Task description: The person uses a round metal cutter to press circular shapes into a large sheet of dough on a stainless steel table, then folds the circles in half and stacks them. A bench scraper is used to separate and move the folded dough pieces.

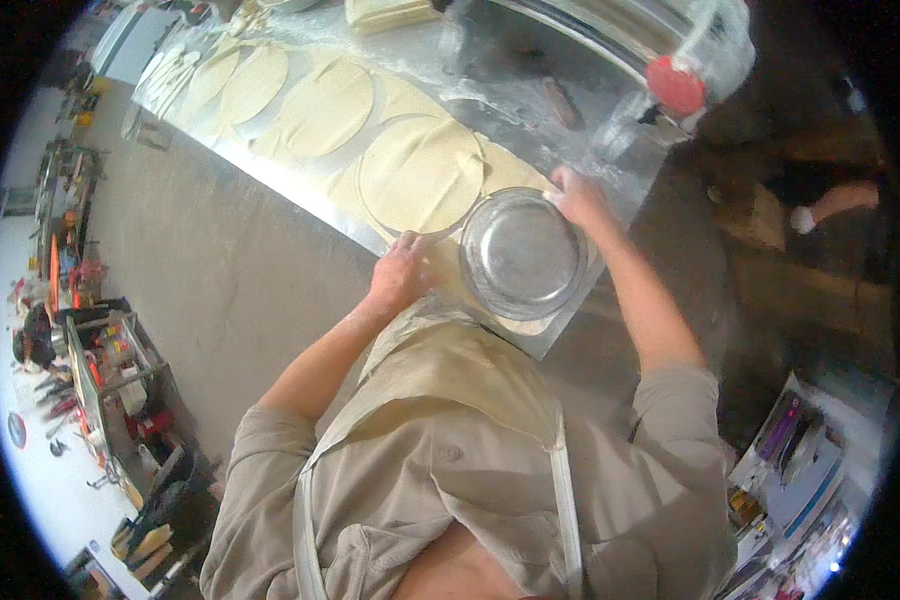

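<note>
A long sheet of rolled dough [506, 163] lies along a floured metal table [330, 206]. Several rounds are cut in it; the nearest dough round [420, 176] has raised folds across it. On the sheet's near end sits a round metal dish [523, 251], its shiny flat middle facing up. My right hand [579, 199] is at the dish's far rim, fingertips bent at the dough's edge. My left hand [403, 271] is at the table's near edge, beside the dough left of the dish. Its fingers are curled and partly hidden, so whether either hand grips dough is unclear.
A large machine with a red knob [675, 84] stands at the table's far side. Stacked pale dough sheets [390, 13] and dough strips [172, 75] lie farther along. At right, another person's forearm [844, 204] shows. A cluttered metal cart [124, 356] stands left.
</note>
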Action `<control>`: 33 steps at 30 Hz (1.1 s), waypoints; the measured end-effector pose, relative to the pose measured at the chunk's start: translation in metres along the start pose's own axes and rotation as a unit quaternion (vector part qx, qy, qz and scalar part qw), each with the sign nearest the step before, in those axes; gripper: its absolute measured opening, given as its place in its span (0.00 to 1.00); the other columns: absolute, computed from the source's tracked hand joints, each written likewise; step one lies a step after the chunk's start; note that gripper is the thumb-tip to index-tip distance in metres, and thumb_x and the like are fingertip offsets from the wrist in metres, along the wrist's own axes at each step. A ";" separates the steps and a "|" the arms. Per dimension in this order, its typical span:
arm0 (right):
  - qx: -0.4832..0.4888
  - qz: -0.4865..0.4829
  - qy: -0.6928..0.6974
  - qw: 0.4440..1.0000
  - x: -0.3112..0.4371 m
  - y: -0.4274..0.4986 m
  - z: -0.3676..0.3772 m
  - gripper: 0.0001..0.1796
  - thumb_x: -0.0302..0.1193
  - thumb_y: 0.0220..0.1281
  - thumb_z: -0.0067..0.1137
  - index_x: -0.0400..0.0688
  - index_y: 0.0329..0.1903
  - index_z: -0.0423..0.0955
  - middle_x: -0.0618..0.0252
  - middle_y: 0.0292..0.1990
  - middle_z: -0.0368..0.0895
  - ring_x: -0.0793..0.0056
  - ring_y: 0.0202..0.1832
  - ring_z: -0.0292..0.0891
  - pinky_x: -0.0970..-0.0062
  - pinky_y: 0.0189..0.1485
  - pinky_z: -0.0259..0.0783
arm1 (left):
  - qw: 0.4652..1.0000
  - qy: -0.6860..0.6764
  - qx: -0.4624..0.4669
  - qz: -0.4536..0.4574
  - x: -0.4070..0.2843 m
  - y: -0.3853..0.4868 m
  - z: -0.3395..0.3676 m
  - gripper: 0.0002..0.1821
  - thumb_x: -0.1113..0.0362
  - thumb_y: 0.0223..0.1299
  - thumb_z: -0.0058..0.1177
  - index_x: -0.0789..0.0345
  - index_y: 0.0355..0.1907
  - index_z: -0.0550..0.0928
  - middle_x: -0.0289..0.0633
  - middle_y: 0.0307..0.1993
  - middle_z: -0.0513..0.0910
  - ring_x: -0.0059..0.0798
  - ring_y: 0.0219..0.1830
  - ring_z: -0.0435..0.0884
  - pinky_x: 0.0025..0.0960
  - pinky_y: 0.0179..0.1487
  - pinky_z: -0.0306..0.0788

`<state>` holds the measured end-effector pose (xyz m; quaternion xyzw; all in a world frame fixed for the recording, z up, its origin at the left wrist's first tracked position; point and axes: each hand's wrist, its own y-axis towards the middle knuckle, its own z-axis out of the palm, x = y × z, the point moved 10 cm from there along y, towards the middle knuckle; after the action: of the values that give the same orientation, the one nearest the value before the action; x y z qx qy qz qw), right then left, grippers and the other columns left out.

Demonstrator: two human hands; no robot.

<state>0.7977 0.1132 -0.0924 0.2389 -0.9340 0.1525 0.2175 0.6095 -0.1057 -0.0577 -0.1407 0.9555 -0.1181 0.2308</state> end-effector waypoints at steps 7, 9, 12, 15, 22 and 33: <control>0.097 0.034 -0.036 0.994 0.012 -0.008 -0.035 0.15 0.43 0.53 0.55 0.44 0.36 0.74 0.52 0.31 0.78 0.56 0.35 0.75 0.64 0.39 0.68 | 0.993 -0.048 0.001 0.104 0.003 0.007 0.005 0.13 0.63 0.50 0.55 0.64 0.39 0.77 0.45 0.40 0.76 0.44 0.47 0.72 0.42 0.48 0.69; 0.053 0.019 0.017 0.998 0.030 0.005 -0.062 0.14 0.41 0.55 0.54 0.43 0.36 0.74 0.56 0.29 0.78 0.62 0.33 0.75 0.67 0.37 0.68 | 0.993 -0.052 0.022 0.103 0.007 0.014 0.004 0.10 0.65 0.50 0.55 0.65 0.36 0.78 0.43 0.38 0.77 0.40 0.44 0.74 0.39 0.47 0.70; 0.059 -0.007 0.164 0.985 0.072 0.028 -0.085 0.12 0.37 0.58 0.51 0.41 0.35 0.73 0.61 0.28 0.78 0.73 0.31 0.74 0.73 0.34 0.68 | 0.976 -0.212 0.043 0.011 0.027 0.020 -0.045 0.11 0.67 0.51 0.55 0.65 0.38 0.77 0.39 0.36 0.78 0.31 0.40 0.76 0.32 0.44 0.70; 0.079 -0.086 0.287 0.951 0.147 0.053 -0.107 0.11 0.35 0.62 0.49 0.40 0.35 0.72 0.66 0.28 0.77 0.81 0.31 0.72 0.78 0.34 0.68 | 0.949 -0.313 0.023 -0.041 0.061 0.027 -0.108 0.12 0.70 0.50 0.56 0.68 0.39 0.77 0.39 0.38 0.78 0.26 0.38 0.75 0.29 0.43 0.71; 0.010 -0.082 0.465 0.881 0.227 0.151 -0.068 0.10 0.33 0.64 0.46 0.41 0.38 0.73 0.67 0.33 0.77 0.81 0.33 0.73 0.81 0.36 0.70 | 0.881 -0.433 -0.187 -0.041 0.178 0.072 -0.226 0.09 0.68 0.50 0.58 0.66 0.36 0.79 0.38 0.35 0.80 0.27 0.37 0.78 0.29 0.44 0.72; 0.009 0.103 0.026 0.994 0.187 0.213 0.089 0.28 0.39 0.42 0.66 0.41 0.48 0.72 0.52 0.43 0.78 0.57 0.46 0.74 0.65 0.49 0.67 | 0.987 0.101 -0.055 0.117 0.223 0.110 -0.146 0.28 0.58 0.46 0.58 0.60 0.53 0.70 0.45 0.57 0.67 0.45 0.57 0.65 0.44 0.57 0.63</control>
<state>0.5106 0.1860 -0.1175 0.1393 -0.9464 0.1885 0.2223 0.3262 -0.0519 -0.0541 -0.0282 0.9888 -0.0512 0.1375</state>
